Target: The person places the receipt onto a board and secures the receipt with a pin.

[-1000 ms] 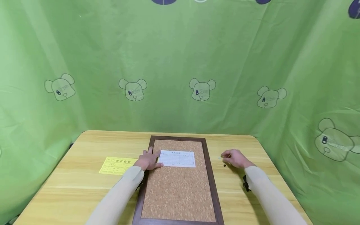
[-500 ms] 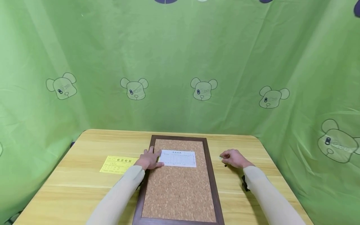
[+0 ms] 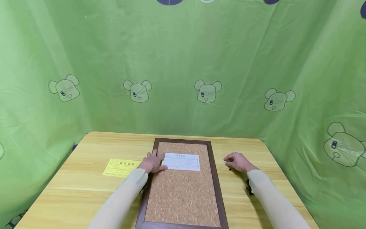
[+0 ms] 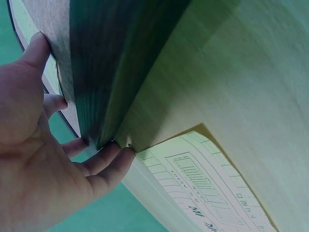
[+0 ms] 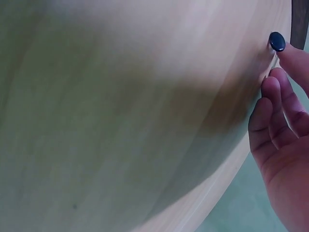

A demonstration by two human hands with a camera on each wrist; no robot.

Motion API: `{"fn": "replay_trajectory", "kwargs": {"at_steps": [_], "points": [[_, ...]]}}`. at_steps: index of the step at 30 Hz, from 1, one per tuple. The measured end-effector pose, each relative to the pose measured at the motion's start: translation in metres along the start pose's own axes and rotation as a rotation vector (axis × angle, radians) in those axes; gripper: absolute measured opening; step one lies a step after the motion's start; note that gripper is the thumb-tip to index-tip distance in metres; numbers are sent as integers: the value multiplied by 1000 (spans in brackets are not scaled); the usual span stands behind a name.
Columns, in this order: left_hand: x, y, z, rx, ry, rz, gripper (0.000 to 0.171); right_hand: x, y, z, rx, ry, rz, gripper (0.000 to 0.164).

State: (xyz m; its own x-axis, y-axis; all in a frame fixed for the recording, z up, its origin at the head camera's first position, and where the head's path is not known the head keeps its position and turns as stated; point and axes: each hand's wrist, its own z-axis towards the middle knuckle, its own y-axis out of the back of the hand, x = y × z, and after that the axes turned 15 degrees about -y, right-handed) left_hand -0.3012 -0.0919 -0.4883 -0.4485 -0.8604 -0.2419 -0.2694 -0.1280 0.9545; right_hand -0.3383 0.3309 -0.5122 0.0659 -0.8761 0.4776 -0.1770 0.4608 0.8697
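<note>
A white printed form (image 3: pixel 181 162) lies on the upper part of the cork board (image 3: pixel 183 197), which has a dark brown frame. My left hand (image 3: pixel 152 162) spreads across the board's left frame edge, thumb and a finger resting at the form's left side; its other fingers touch down outside the frame in the left wrist view. To the right of the board, my right hand (image 3: pixel 239 162) pinches a small pale thumbtack (image 3: pixel 224 161) at the tabletop, mostly hidden by the fingertips. A black thumbtack (image 5: pixel 277 41) sits beside the thumb in the right wrist view.
A yellow receipt slip (image 3: pixel 120 168) lies on the wooden table (image 3: pixel 71 187) left of the board, partly behind my left hand. A green curtain (image 3: pixel 171 57) with bear heads hangs around the table's back and sides.
My right fingertips have closed over the pale thumbtack, which lay more exposed before. My left hand stays in place on the board and form. The head view has shifted slightly.
</note>
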Motion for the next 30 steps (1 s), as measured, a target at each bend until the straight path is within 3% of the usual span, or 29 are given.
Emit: {"fn": "replay_trajectory", "kwargs": {"at_steps": [20,30], "points": [[1,0,1,3,0,-32,73,1,-2,4,-16,42,-35,10],[0,0,0,4,-1,-43,74,1,-3,5,-9,12,-36,10]]}}
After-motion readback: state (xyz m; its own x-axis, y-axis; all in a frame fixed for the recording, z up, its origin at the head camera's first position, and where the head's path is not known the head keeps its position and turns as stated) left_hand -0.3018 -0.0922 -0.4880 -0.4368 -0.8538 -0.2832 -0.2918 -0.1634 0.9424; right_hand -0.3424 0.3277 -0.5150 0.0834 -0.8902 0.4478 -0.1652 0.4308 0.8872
